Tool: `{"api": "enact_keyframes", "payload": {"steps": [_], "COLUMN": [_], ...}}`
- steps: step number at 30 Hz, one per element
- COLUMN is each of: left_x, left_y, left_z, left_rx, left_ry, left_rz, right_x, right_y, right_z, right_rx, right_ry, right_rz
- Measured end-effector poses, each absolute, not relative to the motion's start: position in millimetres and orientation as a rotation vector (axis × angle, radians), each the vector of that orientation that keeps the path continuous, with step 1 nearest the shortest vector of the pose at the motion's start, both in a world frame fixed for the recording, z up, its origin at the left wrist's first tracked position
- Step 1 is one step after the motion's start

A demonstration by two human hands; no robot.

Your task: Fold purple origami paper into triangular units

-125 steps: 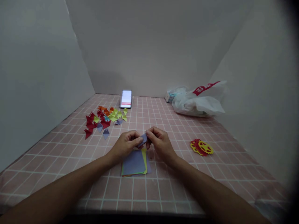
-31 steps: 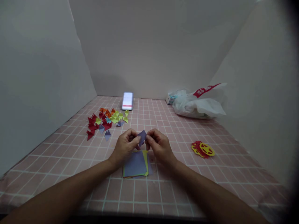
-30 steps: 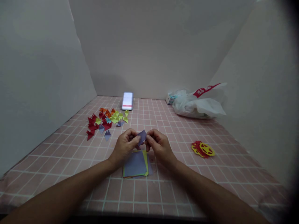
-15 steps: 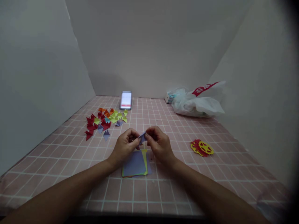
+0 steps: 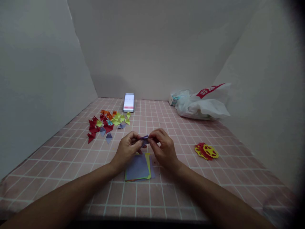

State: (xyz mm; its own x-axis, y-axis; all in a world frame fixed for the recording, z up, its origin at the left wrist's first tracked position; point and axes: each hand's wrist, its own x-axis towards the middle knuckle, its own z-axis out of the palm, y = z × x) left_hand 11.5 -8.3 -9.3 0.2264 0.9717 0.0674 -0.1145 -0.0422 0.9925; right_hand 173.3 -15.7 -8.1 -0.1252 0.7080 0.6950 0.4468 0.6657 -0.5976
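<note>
Between my two hands is a small piece of folded purple paper (image 5: 145, 140), held up above the table. My left hand (image 5: 127, 148) pinches its left side, thumb in front. The fingertips of my right hand (image 5: 164, 148) grip its right end. Part of the folded paper is hidden behind my fingers. Just below my hands lies a stack of square paper sheets (image 5: 137, 168), purple on top with yellow and green edges showing beneath.
Several folded paper pieces (image 5: 108, 128) in red, orange, yellow, blue and purple lie at the left. A lit phone (image 5: 129, 102) stands at the back. A white plastic bag (image 5: 202, 106) sits back right, and red and yellow cut-out discs (image 5: 206, 151) lie at the right.
The folded purple paper has tilted and its upper edge looks more spread between my fingers. Both hands stay in nearly the same place, with small finger shifts.
</note>
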Motion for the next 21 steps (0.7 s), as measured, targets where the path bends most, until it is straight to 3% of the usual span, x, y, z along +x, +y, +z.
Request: {"api": "enact_keyframes", "payload": {"steps": [7,21], "left_x": [12.2,9.5], "left_y": [-10.2,-4.9], "left_z": [-9.9,-10.9], "left_rx": [1.210,1.139], "left_ry": [0.921,0.833], "left_rz": [1.121,1.026], "right_x": [171.1,172.6], "right_y": [-20.7,-19.0], "right_z": [-7.8,-14.2], "right_rx": [-0.835,-0.886], "right_ry": [-1.868,-1.851], "right_rz": [0.210,0.452]}}
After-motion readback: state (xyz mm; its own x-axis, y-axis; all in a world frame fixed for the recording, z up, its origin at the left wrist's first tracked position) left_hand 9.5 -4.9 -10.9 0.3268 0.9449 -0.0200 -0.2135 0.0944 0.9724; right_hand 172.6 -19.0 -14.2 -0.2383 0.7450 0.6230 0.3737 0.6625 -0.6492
